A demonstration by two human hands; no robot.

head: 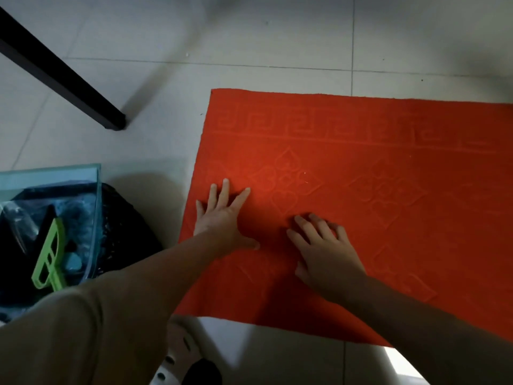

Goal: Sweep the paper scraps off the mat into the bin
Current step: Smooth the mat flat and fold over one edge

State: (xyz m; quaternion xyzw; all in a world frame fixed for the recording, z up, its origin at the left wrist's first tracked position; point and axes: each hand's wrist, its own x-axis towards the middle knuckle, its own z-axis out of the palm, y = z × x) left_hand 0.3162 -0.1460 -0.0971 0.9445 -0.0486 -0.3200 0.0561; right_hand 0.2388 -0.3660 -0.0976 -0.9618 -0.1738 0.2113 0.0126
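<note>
A red embossed mat (374, 168) lies on the tiled floor. My left hand (222, 215) lies flat on the mat near its left edge, fingers spread and straight. My right hand (324, 248) rests on the mat just to the right of it, fingers slightly bent with the tips on the fabric. Whether it covers any paper I cannot tell. Two tiny pale specks (305, 177) show on the mat above the hands. The bin (130, 232), lined with a black bag, stands on the floor left of the mat.
A clear glass or plastic box (91, 179) with dark items and a green plastic tool (51, 254) sits at the left by the bin. A black table leg (112, 120) stands on the floor behind. A white perforated shoe (180, 351) shows at the bottom.
</note>
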